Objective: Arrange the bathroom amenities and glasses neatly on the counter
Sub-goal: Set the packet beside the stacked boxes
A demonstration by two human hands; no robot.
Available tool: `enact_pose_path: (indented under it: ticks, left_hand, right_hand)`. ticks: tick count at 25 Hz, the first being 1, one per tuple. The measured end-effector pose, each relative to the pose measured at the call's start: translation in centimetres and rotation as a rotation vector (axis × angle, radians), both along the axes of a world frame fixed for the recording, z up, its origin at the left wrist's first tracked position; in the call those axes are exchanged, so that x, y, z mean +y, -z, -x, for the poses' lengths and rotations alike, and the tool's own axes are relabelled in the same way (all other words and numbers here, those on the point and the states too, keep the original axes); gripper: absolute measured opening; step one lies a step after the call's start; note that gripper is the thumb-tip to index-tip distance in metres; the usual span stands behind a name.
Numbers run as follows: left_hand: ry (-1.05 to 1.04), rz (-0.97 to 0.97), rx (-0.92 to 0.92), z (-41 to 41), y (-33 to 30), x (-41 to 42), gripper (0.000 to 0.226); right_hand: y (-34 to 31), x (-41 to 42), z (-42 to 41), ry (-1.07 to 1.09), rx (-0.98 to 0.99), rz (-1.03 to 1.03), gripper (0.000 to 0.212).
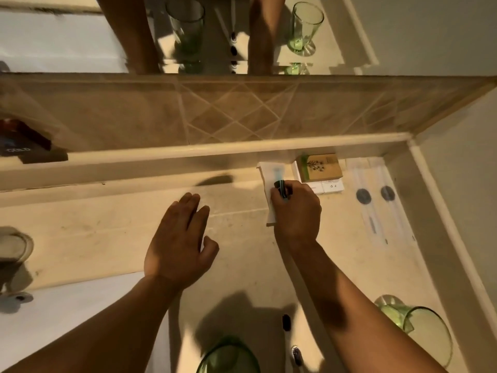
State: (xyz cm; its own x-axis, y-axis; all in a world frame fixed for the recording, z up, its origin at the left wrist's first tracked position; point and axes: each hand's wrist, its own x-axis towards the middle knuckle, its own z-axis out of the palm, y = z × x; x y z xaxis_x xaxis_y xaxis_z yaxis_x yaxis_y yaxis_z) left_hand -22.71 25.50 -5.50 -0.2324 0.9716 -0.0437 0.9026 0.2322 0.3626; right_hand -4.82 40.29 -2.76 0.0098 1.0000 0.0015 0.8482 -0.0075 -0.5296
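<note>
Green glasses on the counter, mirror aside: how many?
2: one glass at the near right by the right forearm, one glass at the bottom edge, cut off by the frame. Others may be out of view.

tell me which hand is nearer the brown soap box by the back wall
Right. The right hand sits just in front of the brown soap box, gripping a small tube. The left hand lies open over the counter, well off to the box's left.

A beige counter point(107, 224) meets a tan diamond-patterned tile backsplash point(228, 114) below a mirror point(67, 44), under warm dim light.
</note>
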Motion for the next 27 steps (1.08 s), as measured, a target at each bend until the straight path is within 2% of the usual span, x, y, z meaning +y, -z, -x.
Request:
enact_pose_path:
  ticks: [13, 16, 19, 27]
  left_hand:
    - [-0.034, -0.024, 0.001, 0.1, 0.5, -0.2, 0.061]
    - [-0.037, -0.096, -0.018, 0.0, 0.5, -0.2, 0.059]
    - [-0.01, -0.152, -0.015, -0.2, 0.5, -0.1, 0.06]
    - [0.017, -0.023, 0.05, 0.2, 0.8, 0.0, 0.062]
  right_hand:
    - [-0.9, -1.1, -0.2, -0.005, 0.078, 0.046, 0.038]
    - [-1.1, -2.2, -1.0, 0.003, 0.15, 0.052, 0.039]
    - [-0.7, -3.1, -2.2, 0.004, 0.139, 0.042, 0.031]
    - [-0.6, -2.8, -2.6, -0.072, 0.153, 0.084, 0.028]
